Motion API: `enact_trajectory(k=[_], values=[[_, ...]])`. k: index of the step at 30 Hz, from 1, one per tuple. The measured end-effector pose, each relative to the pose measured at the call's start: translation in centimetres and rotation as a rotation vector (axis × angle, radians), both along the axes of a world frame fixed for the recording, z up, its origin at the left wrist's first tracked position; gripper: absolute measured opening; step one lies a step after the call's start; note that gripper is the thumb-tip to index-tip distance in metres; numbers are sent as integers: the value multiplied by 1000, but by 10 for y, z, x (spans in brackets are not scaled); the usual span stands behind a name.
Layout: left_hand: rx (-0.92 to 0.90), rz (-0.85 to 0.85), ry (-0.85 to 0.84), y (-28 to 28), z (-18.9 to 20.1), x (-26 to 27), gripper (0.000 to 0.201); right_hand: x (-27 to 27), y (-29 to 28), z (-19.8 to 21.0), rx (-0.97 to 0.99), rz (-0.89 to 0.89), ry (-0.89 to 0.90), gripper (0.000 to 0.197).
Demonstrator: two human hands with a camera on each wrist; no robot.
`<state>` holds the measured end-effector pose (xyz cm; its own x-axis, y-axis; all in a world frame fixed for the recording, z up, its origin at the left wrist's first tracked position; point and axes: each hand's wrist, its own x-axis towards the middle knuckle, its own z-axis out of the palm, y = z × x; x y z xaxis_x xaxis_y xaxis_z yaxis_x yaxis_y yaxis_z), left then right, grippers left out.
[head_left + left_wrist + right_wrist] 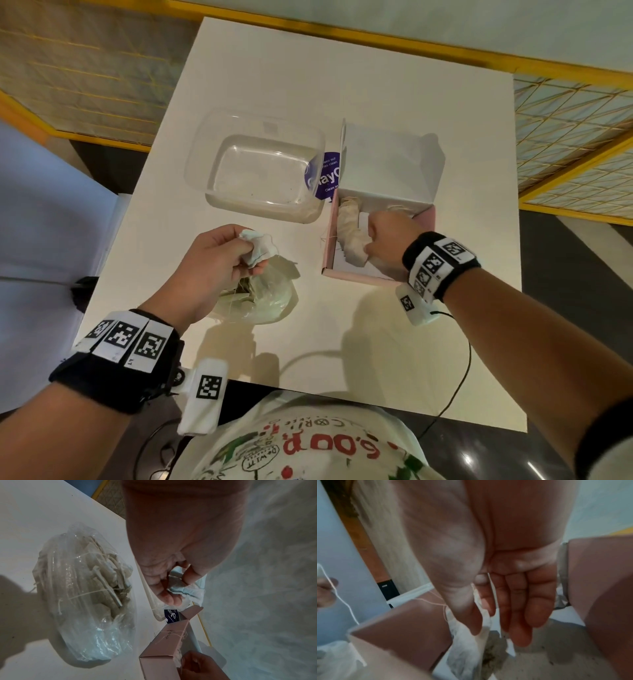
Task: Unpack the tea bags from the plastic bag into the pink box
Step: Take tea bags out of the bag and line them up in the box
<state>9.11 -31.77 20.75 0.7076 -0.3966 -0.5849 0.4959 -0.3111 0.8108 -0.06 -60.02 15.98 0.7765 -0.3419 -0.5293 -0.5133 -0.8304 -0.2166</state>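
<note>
Two hands are seen above the white table (239, 61). A crumpled tea bag (257, 250) is pinched by the left hand (209, 265) at frame centre-left — just above the plastic bag (263, 294). The right hand (385, 240) is lowered into the pink box (329, 236), fingers (520, 608) straight and close together against tea bags there. An upper-centre clear container (255, 164) sits beside the box.

Raised lid (390, 164) behind open pink box (329, 236)

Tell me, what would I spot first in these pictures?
Probably the two hands: the left hand pinches a white tea bag above the plastic bag, and the right hand reaches into the pink box. A clear tub sits behind them on the white table.
</note>
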Motion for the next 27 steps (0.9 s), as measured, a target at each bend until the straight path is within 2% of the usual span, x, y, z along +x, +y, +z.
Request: enact_trajectory(k=[3,6,10,12,15,17,20,23,25,27], values=[[15,-8,-6,-4,0,-2,16,7,7,-3,42,-43,-98,24],[15,-8,-4,-5,0,-2,16,15,11,-8,5,17,-15,33],[-40,30,24,-3,0,-1,20,14,12,-3,-64,145,-27,8],[-77,24,43,-1,-1,-1,30,13,13,2,-79,190,-69,23],[-98,18,48,1,-3,-2,36,20,11,6,-12,176,-101,14],[-95,16,38,2,-6,-2,37,27,11,6,31,120,-131,18],[-43,-1,-15,1,-7,-5,24,31,12,3,76,25,-119,30],[21,-26,-69,-1,-8,-7,12,29,14,4,72,-1,-67,19],[42,-50,-117,-4,-7,-8,10,25,16,17,24,20,-147,11],[24,-87,-161,-9,-5,-9,12,21,21,35,8,40,-287,15]])
